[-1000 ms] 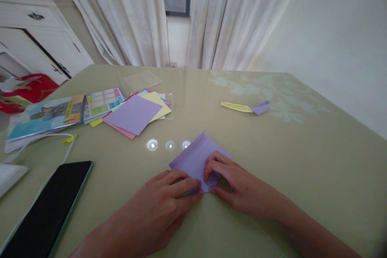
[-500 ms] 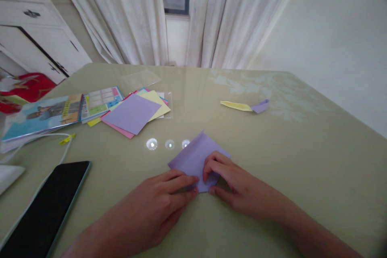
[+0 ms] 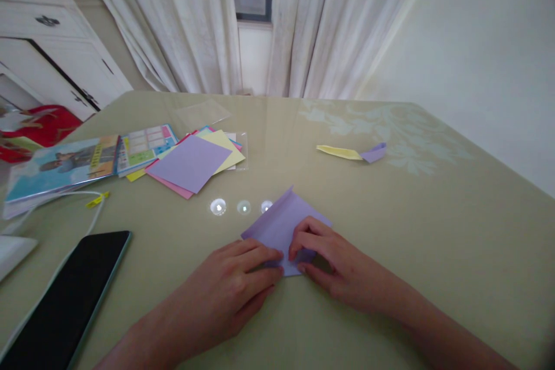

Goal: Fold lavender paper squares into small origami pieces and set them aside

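Observation:
A folded purple paper (image 3: 281, 222) lies on the olive-green table (image 3: 433, 225) just in front of me. My left hand (image 3: 229, 286) rests on the table with its fingers pressed together on the paper's near corner. My right hand (image 3: 338, 263) lies beside it, fingertips pressing the same corner from the right. The two hands nearly touch at the fingertips. The paper's far edge stands up slightly in a crease.
A stack of coloured paper sheets (image 3: 195, 162) lies at the left centre, with booklets (image 3: 65, 165) beyond it. A black tablet (image 3: 69, 300) and a white cable (image 3: 93, 214) are at the near left. A yellow and purple folded piece (image 3: 353, 154) lies far right.
Both hands have shifted only slightly on the purple paper's near corner. The paper stays in place.

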`<state>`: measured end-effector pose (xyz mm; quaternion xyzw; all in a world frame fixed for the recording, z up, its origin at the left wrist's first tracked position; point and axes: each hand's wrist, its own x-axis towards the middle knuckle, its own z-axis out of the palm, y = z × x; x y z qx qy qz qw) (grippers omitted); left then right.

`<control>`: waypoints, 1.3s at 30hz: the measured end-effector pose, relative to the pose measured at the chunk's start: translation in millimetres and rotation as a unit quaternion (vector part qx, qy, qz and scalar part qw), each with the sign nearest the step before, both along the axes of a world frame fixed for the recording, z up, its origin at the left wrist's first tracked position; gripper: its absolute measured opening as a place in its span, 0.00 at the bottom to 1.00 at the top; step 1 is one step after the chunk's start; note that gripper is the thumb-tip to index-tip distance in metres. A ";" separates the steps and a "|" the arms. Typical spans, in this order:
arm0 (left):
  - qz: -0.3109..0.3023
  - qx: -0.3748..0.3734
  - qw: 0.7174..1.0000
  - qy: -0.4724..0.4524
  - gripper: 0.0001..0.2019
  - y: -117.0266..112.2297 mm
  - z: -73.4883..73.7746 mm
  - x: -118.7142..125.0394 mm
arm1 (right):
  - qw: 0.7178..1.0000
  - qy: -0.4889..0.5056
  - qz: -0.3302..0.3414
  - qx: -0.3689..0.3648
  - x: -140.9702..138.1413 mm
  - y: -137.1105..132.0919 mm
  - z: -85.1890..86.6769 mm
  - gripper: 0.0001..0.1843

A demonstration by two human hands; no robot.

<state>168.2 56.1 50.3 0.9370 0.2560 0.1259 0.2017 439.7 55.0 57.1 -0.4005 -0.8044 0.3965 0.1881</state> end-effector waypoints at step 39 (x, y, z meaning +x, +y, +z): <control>-0.021 -0.005 1.000 0.010 0.15 -2.3 11.2 -2.4 | 0.999 -0.026 0.030 0.018 6.4 -0.5 -0.1 0.12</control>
